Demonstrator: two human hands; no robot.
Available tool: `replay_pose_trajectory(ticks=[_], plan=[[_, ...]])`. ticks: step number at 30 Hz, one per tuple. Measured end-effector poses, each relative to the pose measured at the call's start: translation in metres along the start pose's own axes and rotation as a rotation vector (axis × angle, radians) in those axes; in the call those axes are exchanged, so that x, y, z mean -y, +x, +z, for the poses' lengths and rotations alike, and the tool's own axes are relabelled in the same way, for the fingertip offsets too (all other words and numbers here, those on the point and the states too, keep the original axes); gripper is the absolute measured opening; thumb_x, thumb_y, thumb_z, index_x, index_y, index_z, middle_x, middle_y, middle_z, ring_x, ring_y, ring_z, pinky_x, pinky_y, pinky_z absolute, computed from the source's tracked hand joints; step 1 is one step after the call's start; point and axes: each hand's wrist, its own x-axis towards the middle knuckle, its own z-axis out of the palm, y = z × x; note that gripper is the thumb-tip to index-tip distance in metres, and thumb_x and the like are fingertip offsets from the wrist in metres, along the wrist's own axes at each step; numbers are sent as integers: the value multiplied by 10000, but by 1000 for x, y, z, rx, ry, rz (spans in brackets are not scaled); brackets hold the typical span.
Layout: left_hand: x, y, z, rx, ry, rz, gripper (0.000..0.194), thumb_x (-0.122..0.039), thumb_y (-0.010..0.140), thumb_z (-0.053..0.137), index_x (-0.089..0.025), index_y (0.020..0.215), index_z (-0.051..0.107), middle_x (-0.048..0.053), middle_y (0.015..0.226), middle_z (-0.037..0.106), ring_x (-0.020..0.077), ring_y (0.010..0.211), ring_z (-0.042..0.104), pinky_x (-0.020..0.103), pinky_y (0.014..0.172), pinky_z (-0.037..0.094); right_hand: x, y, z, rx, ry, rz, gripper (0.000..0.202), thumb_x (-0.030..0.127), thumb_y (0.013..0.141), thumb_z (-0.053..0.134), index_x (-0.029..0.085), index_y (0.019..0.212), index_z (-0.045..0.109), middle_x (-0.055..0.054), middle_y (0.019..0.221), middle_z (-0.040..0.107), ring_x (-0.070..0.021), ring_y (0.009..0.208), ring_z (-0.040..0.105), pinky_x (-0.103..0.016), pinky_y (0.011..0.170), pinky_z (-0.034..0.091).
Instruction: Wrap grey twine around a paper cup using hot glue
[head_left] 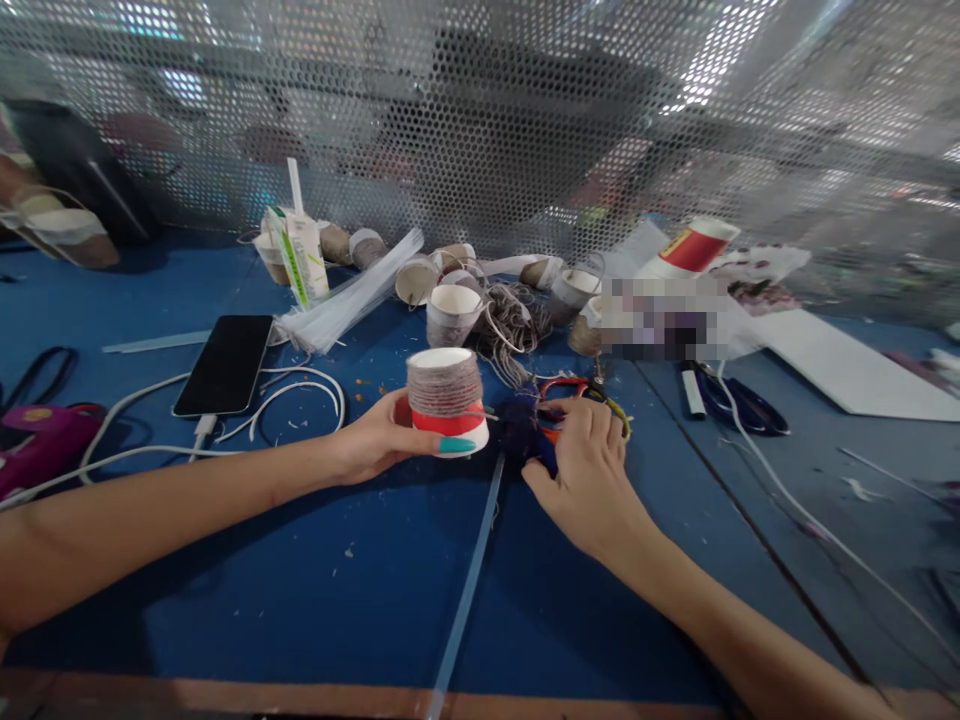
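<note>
Gripping a paper cup [448,405] between thumb and curled fingers, the left hand [386,438] is closed around its side over the middle of the blue tabletop [300,600]. Grey yarn wraps the cup's upper part, above a red and white lower part. The right hand [585,455] is partly open at a dark blue bundle [519,425], just right of the cup; whether it has hold of the bundle cannot be told. Scissors [564,388] with red-orange handles lie by its fingers. A translucent strip [469,590] runs from the bundle to the tabletop's near edge. A phone [226,365] with a white cable [201,430] lies to the left, and a purple tool [45,445] sits at the left edge. Toward the far edge, small cups [454,315] surround loose grey yarn [517,325].
</note>
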Motion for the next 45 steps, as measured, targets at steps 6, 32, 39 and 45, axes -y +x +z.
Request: replay_pose_trajectory(ticks=[6,32,39,45], plan=[[2,2,-4,19,-16,-14,561,-169,537,893,-170,1061,693,87,1098,745,216,993,703,342,920,524,-4,-4,9,-12,-77,11,548,359,692,608,164,1163,407,-183,1138,460,-398,1080,457,-616,872,421],[0,2,0,-38,-96,-46,582,-100,438,917,-153,976,703,29,912,765,156,844,702,275,792,535,-31,27,13,-587,607,-2,542,281,570,837,235,1029,552,-66,1084,588,-236,935,679,-464,842,596],[2,3,-5,-14,-80,-32,561,-80,498,888,-156,1016,685,48,954,750,184,890,692,317,840,512,-19,27,4,-723,608,-21,449,263,633,833,234,994,567,-62,1005,634,-200,770,688,-366,647,612],[2,3,-4,15,-105,-16,500,-58,534,865,-156,993,692,38,929,749,165,866,686,289,808,501,-4,21,-4,-628,742,-198,391,176,755,736,249,1059,501,-26,952,633,-131,580,674,-274,501,583]])
